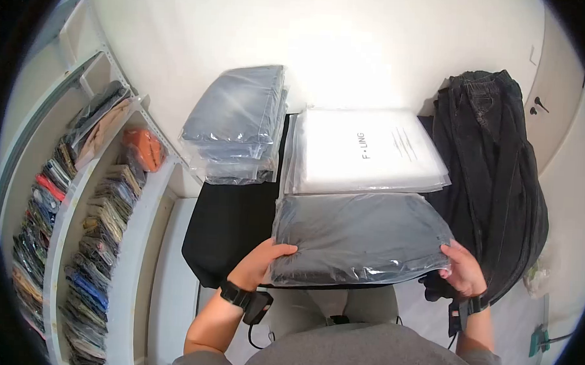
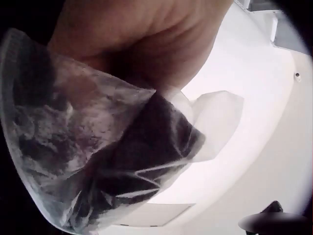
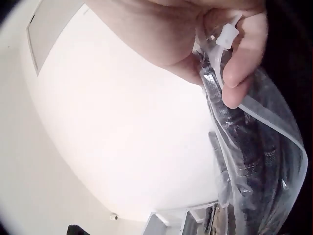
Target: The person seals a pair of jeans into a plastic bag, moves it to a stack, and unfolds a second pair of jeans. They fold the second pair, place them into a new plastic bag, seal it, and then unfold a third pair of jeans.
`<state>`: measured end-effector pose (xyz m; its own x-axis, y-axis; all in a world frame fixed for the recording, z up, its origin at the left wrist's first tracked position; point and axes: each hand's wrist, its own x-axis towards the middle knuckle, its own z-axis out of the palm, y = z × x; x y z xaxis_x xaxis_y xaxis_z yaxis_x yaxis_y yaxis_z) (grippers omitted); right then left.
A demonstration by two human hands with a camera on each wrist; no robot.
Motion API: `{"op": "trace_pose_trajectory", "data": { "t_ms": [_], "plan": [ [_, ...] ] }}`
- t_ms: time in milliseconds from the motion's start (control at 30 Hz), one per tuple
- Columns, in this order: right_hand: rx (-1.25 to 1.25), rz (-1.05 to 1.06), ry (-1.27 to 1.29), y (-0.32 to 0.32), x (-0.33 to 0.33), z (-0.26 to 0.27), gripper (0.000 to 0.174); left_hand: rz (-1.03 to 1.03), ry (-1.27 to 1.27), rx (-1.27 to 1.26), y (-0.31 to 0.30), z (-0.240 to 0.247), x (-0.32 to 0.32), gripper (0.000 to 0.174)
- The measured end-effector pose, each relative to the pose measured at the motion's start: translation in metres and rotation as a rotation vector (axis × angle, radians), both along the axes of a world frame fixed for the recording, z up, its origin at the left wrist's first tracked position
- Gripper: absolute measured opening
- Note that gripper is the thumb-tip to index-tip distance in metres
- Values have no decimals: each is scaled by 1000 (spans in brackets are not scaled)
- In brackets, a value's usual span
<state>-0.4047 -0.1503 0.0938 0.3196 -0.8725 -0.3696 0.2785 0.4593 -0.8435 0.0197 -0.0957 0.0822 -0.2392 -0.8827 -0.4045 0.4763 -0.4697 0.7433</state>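
Observation:
A clear plastic zip bag (image 1: 362, 234) with a folded dark garment inside lies level over the front edge of the black-covered table. My left hand (image 1: 256, 262) grips its left side, thumb on top and fingers underneath. At the opposite side, my right hand (image 1: 463, 271) pinches the bag's edge. In the right wrist view a white zip slider (image 3: 227, 36) shows between the fingers, and the dark denim (image 3: 249, 156) has visible stitching. The left wrist view shows the bag's clear corner (image 2: 73, 122) below the palm, with that hand's fingers mostly hidden.
Behind the bag is a stack of printed plastic bags (image 1: 365, 153). Bagged dark clothes (image 1: 237, 108) are piled at the back left. Loose black jeans (image 1: 485, 171) hang over the table's right side. Shelves (image 1: 124, 292) of folded clothes stand at left, near the black tablecloth (image 1: 228, 225).

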Motion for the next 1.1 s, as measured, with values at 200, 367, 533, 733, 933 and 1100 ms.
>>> {"op": "trace_pose_trajectory", "data": {
  "t_ms": [200,367,533,733,933,1100],
  "plan": [
    [-264,33,44,-44,42,90,33,376,-183,-289,27,75,-4,48],
    [-476,25,98,-133,131,171,27,775,-385,-562,17,129,13,35],
    [-593,271,-368,-276,242,216,31,854,-88,-759,-57,156,69,30],
    [-683,279,-127,-306,365,124,62,1171,-252,-703,-184,107,87,48],
    [-759,372,86,-231,399,67,86,1047,-149,-500,-200,85,85,67],
    [-682,400,-48,-211,394,70,85,1009,-180,-532,-197,82,89,59]
  ]
}}
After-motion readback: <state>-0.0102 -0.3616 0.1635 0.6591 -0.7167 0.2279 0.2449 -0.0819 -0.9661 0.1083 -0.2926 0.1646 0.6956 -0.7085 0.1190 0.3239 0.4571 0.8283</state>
